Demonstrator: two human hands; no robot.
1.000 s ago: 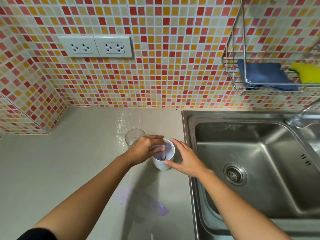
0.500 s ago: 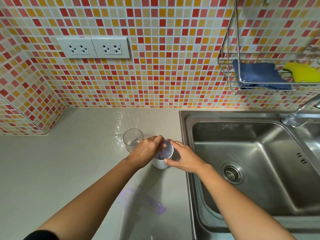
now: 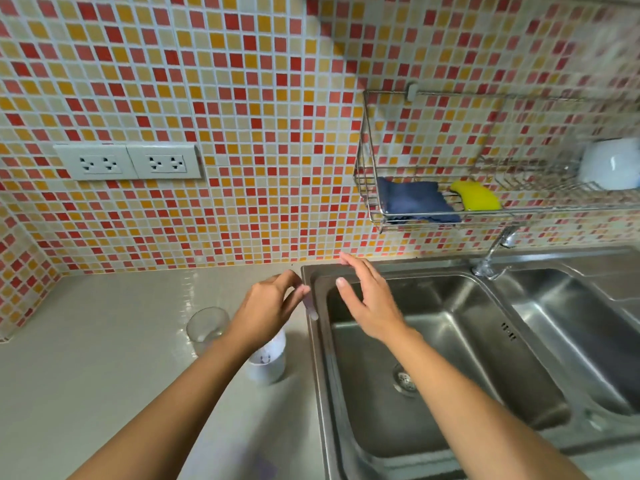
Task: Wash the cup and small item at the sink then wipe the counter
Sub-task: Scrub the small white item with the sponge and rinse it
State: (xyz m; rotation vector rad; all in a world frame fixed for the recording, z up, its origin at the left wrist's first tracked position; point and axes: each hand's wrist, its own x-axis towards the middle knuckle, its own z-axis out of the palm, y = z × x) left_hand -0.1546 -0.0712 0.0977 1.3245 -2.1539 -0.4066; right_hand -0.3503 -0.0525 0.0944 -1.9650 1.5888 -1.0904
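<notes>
Nearest the camera, two bare forearms reach forward over the pale desk [image 3: 86, 358] and the steel sink [image 3: 450, 341]. Under the left wrist stands the white cup [image 3: 268, 363], upright on the desk just beside the sink's left rim; no fingers touch it. A clear glass [image 3: 207, 329] stands on the desk to the left of the left hand, just beside the cup.

The left hand [image 3: 266, 306] is raised above the cup, its fingers [image 3: 294, 277] pinched on a small pale item [image 3: 310, 306] that hangs below the fingertips, right at the sink's left edge; blur hides what the item is. The right hand [image 3: 367, 303] hovers over the left basin, fingers spread and holding nothing, a short gap apart from the left fingertips. The drain [image 3: 404, 377] lies below the right forearm.

Beyond the right fingers, the tap [image 3: 491, 254] rises at the back of the sink. Above it a wire rack [image 3: 381, 216] on the tiled wall holds a blue cloth [image 3: 412, 200], a yellow sponge [image 3: 476, 195] and a white bowl [image 3: 611, 164]. Far left of the fingers, two sockets [image 3: 128, 162] sit in the wall.
</notes>
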